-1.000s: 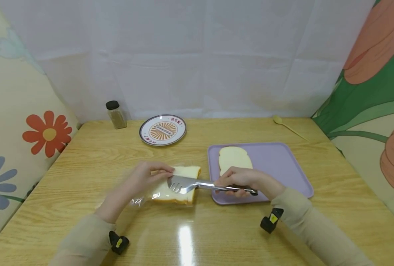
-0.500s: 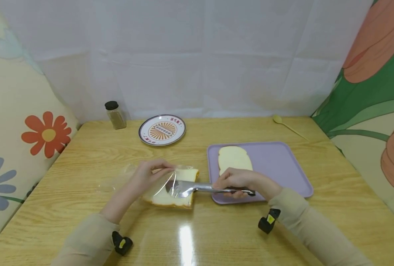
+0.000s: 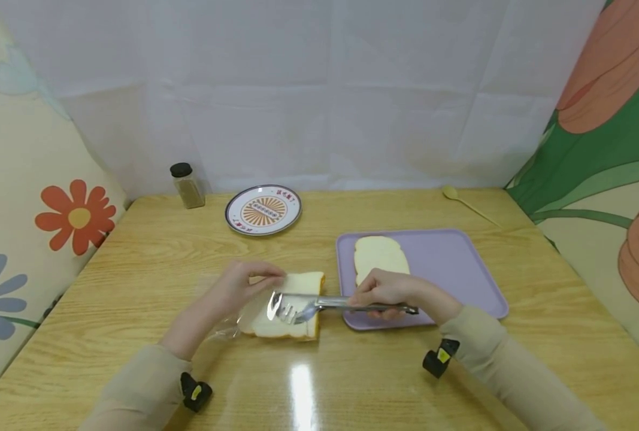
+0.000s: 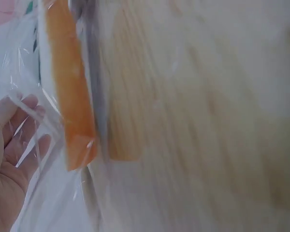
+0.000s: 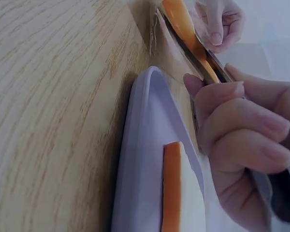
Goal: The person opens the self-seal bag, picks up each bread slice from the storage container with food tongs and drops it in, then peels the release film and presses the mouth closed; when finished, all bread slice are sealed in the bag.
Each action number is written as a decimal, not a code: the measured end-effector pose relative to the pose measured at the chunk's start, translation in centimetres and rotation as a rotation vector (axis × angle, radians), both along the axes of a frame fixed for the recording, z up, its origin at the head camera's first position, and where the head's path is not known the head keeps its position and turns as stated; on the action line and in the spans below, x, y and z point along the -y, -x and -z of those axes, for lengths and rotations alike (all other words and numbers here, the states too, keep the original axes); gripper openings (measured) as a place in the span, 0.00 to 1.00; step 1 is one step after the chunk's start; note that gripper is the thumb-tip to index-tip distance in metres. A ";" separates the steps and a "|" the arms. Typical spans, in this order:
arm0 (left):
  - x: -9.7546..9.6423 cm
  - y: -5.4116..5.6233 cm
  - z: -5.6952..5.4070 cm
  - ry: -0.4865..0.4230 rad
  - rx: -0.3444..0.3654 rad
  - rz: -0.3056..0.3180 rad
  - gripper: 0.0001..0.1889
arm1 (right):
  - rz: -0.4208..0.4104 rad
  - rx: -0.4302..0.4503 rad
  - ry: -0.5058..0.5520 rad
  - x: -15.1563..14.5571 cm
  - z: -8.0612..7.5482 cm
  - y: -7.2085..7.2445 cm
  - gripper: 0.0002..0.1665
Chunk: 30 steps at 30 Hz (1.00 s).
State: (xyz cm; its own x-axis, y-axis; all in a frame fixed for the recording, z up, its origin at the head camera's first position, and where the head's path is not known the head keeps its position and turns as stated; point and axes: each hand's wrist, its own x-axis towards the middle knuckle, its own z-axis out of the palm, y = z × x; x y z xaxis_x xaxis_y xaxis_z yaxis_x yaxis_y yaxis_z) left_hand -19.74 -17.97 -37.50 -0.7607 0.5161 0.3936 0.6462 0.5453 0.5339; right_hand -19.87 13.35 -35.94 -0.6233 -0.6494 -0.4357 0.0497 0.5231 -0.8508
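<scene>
My left hand (image 3: 244,287) pinches the edge of a clear plastic bag (image 3: 224,327) left of centre. A white bread slice (image 3: 309,283) with orange-brown crust lies partly inside the bag, its right end out in the open. With curled fingers my right hand (image 3: 391,290) grips metal tongs (image 3: 334,302) above the front left of the purple tray. The slotted head of the tongs lies over the slice; in the right wrist view metal runs along both sides of the crust (image 5: 181,19). Another bread slice (image 3: 379,254) sits on the tray's left part, partly hidden by my right hand.
The purple tray (image 3: 454,269) stands right of centre on the wooden table (image 3: 351,377). Farther back are a patterned plate (image 3: 263,209), a spice jar (image 3: 188,187) with a black lid, and a yellowish spoon (image 3: 470,206) at the right. A white cloth (image 3: 319,96) hangs behind.
The bag's film, spread over the tongs' head half a second ago, is now drawn back leftward. The slice and tongs have shifted slightly to the right; both hands keep their holds.
</scene>
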 end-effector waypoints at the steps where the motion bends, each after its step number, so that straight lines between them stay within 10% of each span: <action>1: -0.1 0.0 0.0 -0.006 -0.006 0.004 0.07 | -0.006 0.003 0.005 0.0 0.0 0.0 0.19; 14: -0.3 -0.4 0.1 -0.129 0.007 0.033 0.07 | 0.054 0.255 0.134 -1.1 1.0 0.7 0.21; 30: -0.7 -0.2 -0.1 -0.153 -0.062 -0.044 0.05 | 0.009 0.037 0.034 0.3 0.4 -0.4 0.21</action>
State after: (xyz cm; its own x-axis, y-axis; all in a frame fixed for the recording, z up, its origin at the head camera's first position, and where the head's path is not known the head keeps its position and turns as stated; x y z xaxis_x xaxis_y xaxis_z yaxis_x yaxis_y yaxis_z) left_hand -19.57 -17.24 -37.39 -0.7531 0.4134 0.5119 0.6578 0.4889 0.5730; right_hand -19.49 13.09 -36.32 -0.6132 -0.6583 -0.4366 0.0865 0.4935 -0.8654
